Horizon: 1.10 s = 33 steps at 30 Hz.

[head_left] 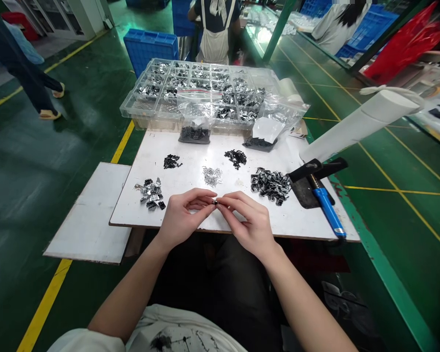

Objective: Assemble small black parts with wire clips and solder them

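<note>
Over the front edge of the white board, my left hand and my right hand meet fingertip to fingertip. Both pinch one small dark, shiny part, mostly covered by the fingers. Just beyond the hands lies a pile of tiny silvery pieces. Shiny metal parts are heaped left of my left hand, and a larger pile of black shiny parts is right of my right hand. Two small piles of black pieces sit farther back.
A clear compartment box full of parts spans the back, with two plastic bags before it. At right are a blue-handled hammer and a white roll. A person is beyond the box; another person's legs are at left.
</note>
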Available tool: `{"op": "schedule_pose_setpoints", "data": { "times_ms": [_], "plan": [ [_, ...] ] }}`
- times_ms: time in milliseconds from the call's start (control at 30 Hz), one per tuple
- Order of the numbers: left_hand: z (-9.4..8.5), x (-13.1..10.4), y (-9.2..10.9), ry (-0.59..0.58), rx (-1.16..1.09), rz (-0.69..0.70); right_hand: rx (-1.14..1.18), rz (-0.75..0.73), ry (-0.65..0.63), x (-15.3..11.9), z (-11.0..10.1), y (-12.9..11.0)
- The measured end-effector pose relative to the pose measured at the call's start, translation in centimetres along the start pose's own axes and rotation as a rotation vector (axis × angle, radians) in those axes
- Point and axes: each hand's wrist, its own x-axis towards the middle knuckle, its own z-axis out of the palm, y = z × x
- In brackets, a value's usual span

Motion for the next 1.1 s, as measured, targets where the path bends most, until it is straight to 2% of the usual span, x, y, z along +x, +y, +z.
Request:
{"op": "schedule_pose_setpoints", "data": {
  "times_ms": [300,467,767,1000,1100],
  "plan": [
    [-0.23,0.52,0.23,-0.032,-0.137,-0.127,0.024,0.024,-0.024,0.47,-0.08,-0.04],
    [-0.38,0.51,0.12,-0.054,-0.145,-0.147,0.020,0.046,-0.043,0.56,-0.21,0.12],
    [-0.46,0.45,0.40,-0.072,-0.183,-0.162,0.281,0.363,-0.072,1.06,-0.52,0.33],
    [-0.39,0.51,0.48,-0.081,-0.220,-0.201,0.427,0.500,-0.022,1.06,0.03,0.68],
    [-0.31,0.59,0.49,-0.063,-0.210,-0.228,0.382,0.479,-0.014,1.07,0.22,0.29]
  ]
}}
